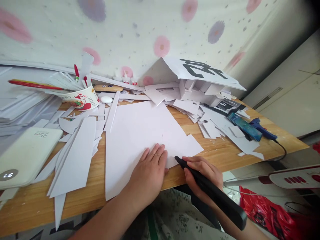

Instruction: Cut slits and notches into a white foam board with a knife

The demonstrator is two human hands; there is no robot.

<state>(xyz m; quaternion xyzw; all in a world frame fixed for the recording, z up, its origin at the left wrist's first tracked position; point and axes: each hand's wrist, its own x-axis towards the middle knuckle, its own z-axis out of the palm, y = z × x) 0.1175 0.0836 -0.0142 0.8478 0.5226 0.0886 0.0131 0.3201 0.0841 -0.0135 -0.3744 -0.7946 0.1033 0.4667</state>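
Note:
A large white sheet [135, 133] lies on the wooden table [82, 206], its lower right part reaching the table's front edge. My left hand [150, 170] rests flat on the sheet, fingers stretched out and holding nothing. To its right, my right hand [203, 173] grips a long black tool [215, 193] like a pen. The tool's narrow end is at the sheet's right part, near the edge; whether it touches the sheet I cannot tell. Faint short marks show on the sheet above my left fingers.
White offcuts [77, 160] and a white power bank [32, 153] lie left, near a paper cup [83, 98] of brushes and strips. Behind on the right stands a white board model [200, 86]. A phone [245, 126] and blue tool [263, 129] with a cable lie at right.

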